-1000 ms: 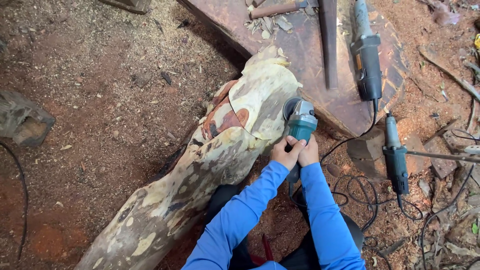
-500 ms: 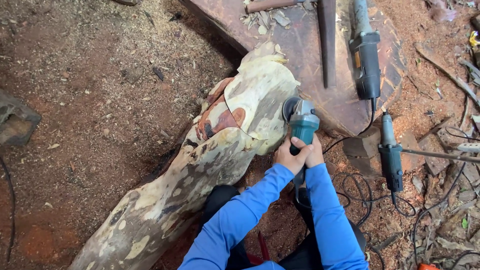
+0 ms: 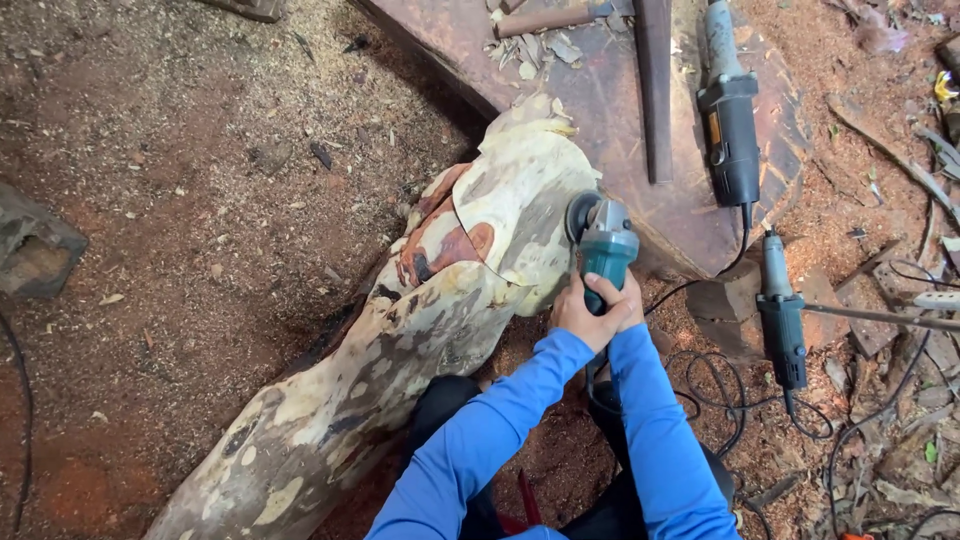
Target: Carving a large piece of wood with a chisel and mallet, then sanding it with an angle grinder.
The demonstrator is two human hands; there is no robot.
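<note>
A long pale log (image 3: 400, 350) with mottled bark and a reddish carved patch lies diagonally on the ground. Both my hands grip a teal angle grinder (image 3: 605, 245) whose disc presses against the log's upper right side. My left hand (image 3: 575, 318) wraps the grinder's handle from the left. My right hand (image 3: 628, 300) closes on the same handle from the right. Blue sleeves cover both arms.
A reddish wood slab (image 3: 600, 110) lies behind the log, bearing a metal bar (image 3: 653, 90) and a dark power tool (image 3: 728, 120). Another die grinder (image 3: 782, 315) and tangled cables (image 3: 710, 400) lie to the right. A wood block (image 3: 35, 250) sits at the left, sawdust all around.
The grinder and both hands stay at the same spot on the log; only the view has shifted slightly.
</note>
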